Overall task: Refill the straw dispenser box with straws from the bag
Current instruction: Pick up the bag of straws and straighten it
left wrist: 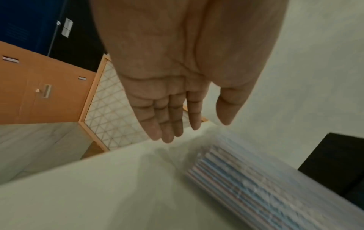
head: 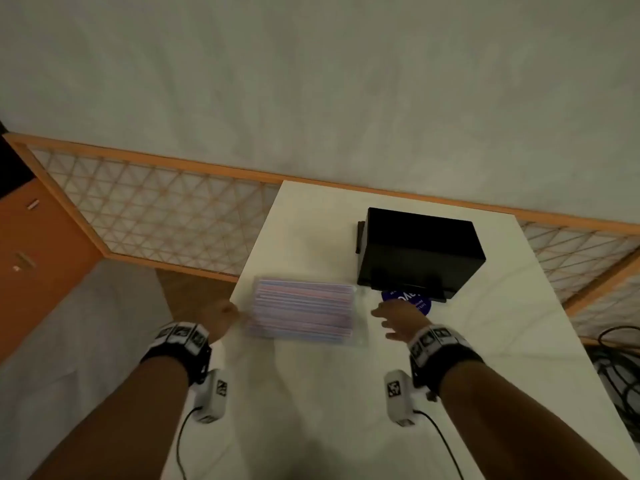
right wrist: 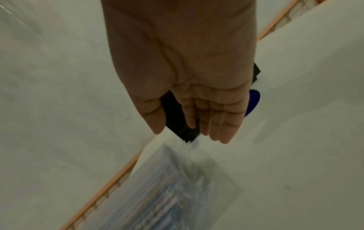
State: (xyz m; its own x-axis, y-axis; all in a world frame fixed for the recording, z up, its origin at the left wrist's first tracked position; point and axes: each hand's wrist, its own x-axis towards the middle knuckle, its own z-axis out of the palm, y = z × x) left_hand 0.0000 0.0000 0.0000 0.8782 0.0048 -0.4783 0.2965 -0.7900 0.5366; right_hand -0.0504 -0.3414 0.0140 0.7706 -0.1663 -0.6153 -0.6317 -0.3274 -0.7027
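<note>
A clear plastic bag of pink and blue straws [head: 303, 310] lies flat on the white table [head: 329, 393], near its left edge. Behind it to the right stands the black straw dispenser box [head: 420, 252], closed. My left hand [head: 225, 315] hovers at the bag's left end with fingers straight, holding nothing. In the left wrist view my left hand [left wrist: 189, 124] hangs above the bag [left wrist: 262, 188]. My right hand [head: 394, 318] is off the bag's right end, fingers extended and empty. The right wrist view shows my right hand [right wrist: 195, 129] above the bag [right wrist: 161, 193].
A round blue sticker [head: 407, 301] lies on the table in front of the black box. A wooden lattice screen [head: 156, 216] runs behind the table. An orange cabinet [head: 38, 258] stands at the left. Black cables [head: 620, 368] lie off the table's right edge.
</note>
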